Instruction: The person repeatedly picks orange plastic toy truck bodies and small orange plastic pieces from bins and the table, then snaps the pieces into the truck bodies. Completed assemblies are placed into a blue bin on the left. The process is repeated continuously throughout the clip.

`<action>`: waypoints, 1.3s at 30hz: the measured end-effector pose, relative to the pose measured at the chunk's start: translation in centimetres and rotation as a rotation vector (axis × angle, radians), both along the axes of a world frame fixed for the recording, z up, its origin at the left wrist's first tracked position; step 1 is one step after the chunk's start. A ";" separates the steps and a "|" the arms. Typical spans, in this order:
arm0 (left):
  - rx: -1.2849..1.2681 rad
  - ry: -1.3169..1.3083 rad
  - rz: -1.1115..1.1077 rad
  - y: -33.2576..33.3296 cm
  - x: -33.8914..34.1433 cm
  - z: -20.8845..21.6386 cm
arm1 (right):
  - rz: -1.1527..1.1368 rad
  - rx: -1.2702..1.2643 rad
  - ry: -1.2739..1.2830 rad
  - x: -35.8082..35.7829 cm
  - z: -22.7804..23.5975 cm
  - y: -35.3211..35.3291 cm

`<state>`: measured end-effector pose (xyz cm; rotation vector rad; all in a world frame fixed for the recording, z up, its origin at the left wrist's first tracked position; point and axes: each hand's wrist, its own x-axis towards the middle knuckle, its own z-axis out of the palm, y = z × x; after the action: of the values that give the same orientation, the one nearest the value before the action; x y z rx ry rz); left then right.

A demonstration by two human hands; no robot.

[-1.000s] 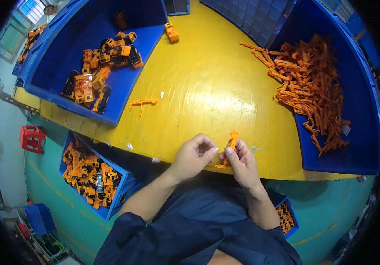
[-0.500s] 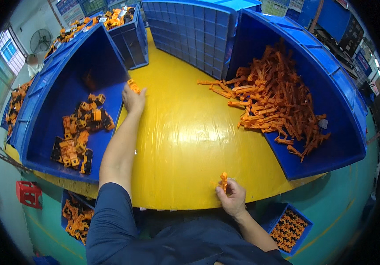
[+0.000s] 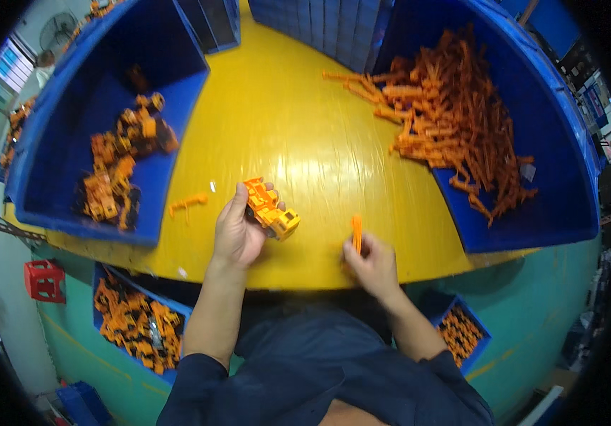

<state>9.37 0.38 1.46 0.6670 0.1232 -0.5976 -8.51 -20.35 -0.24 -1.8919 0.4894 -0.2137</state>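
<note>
My left hand [image 3: 237,233] holds an orange toy truck [image 3: 271,208] with a yellow cab above the near part of the yellow table, fingers behind it and thumb along its side. To the right, my right hand [image 3: 377,265] pinches a slim orange plastic arm piece [image 3: 357,233] between thumb and fingers; it stands roughly upright and apart from the truck. A loose orange plastic piece [image 3: 188,204] lies on the table left of my left hand.
A blue bin [image 3: 193,92] at left holds orange and black toy trucks. The blue bin [image 3: 568,170] at right has a heap of orange arm pieces [image 3: 447,106] spilling onto the yellow table [image 3: 284,78]. Crates of parts and a red stool [image 3: 45,280] stand below. A person is far left.
My left hand has come back from the left bin's edge toward me, bringing the truck nearer my right hand. The view has tilted downward. My right hand still holds the arm piece.
</note>
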 end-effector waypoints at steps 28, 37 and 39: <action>0.313 -0.458 0.010 -0.5 -8.8 0.2 | 0.387 -0.397 -0.120 2.2 9.5 4.1; 0.567 -0.535 0.083 -0.9 -9.2 -1.1 | 0.385 -0.408 -0.066 1.8 9.0 5.2; 0.432 -0.493 0.102 -0.9 -9.4 -1.1 | 0.363 -0.370 -0.083 1.6 8.8 5.4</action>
<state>-0.05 -0.56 0.38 1.2010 -0.1797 -0.2939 -6.96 -14.98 8.51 -2.2834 0.0431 -0.1476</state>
